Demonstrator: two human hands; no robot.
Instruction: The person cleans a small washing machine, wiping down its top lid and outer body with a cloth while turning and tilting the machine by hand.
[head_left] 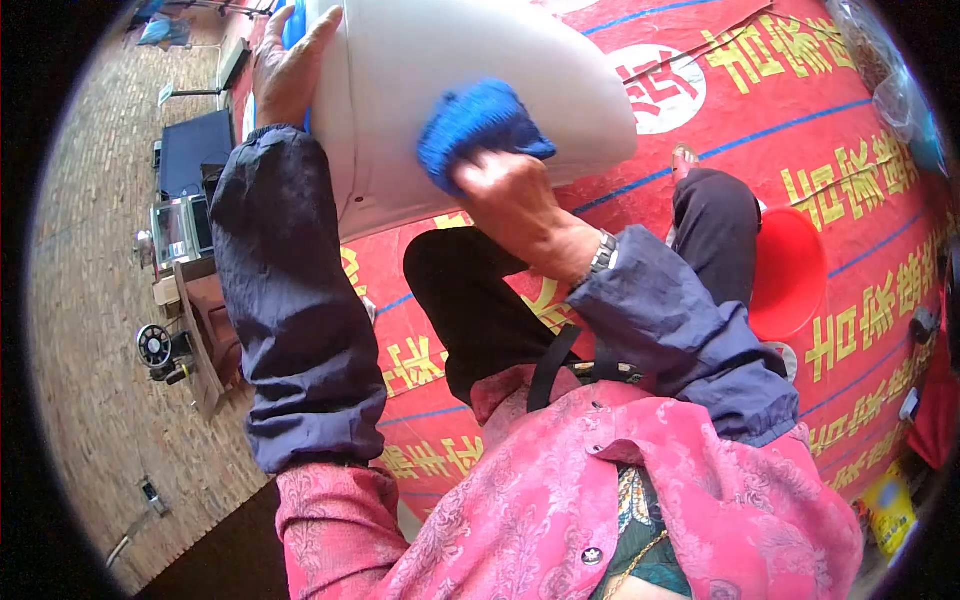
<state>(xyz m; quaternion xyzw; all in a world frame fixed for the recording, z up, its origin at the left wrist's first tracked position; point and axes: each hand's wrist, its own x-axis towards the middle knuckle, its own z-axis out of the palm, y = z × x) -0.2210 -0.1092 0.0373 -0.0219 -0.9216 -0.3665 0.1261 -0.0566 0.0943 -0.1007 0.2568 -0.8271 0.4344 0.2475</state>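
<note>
A large white rounded plastic body (420,70) lies in front of me, its tapered end pointing right. My right hand (510,190) presses a blue cloth (485,125) onto its smooth surface, fingers closed on the cloth and slightly blurred. At the left edge of the white body, my left hand (290,75) rests with thumb and fingers stretched apart. Beside those fingers shows a blue part (294,28), mostly hidden by the hand. I cannot make out what kind of object the white body is.
Red sheeting (640,30) with yellow characters and blue lines spreads below. A red bucket (790,275) stands by my right knee. On the left, a sewing machine (158,347) and a dark panel (195,150) stand on the brick floor. Clear plastic (900,100) lies far right.
</note>
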